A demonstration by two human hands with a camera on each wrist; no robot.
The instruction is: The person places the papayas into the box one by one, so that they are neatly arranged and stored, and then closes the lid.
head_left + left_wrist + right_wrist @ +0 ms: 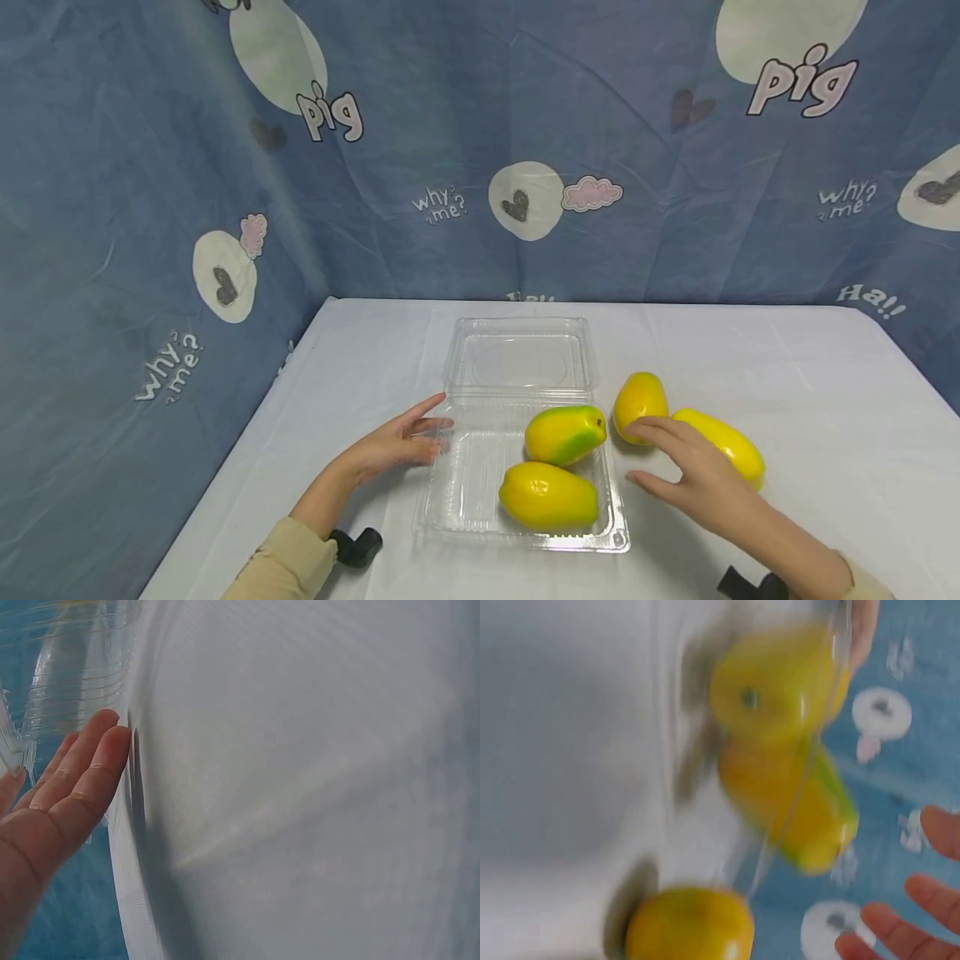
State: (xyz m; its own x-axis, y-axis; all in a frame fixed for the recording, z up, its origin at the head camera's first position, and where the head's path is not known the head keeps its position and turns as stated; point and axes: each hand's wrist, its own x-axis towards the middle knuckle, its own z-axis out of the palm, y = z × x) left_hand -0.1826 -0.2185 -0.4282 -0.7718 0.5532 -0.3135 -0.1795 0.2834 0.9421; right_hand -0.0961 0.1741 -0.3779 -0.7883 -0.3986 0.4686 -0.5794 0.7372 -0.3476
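Yellow fruits: I count four on my feed, two lying inside the clear plastic box (472, 467) and two outside it, to its right.
In the box: the green-flanked fruit (558, 433) lies behind the front fruit (546, 497), both toward the right side; I can't tell whether they touch.
Outside the box: the rounded fruit (641, 398) sits just beside the box, with the long fruit (727, 443) to its right, partly hidden.
Right hand (697, 471): wide and holding nothing, fingers in front of the two loose fruits in my head view; my right wrist view is blurred.
Left hand (390, 450): wide, nothing in its grasp, at the box's left edge; I can't confirm contact.
Lid (522, 354): laid back behind the base.
Surface (810, 400): white, carrying everything.
Backdrop (420, 108): blue printed cloth.
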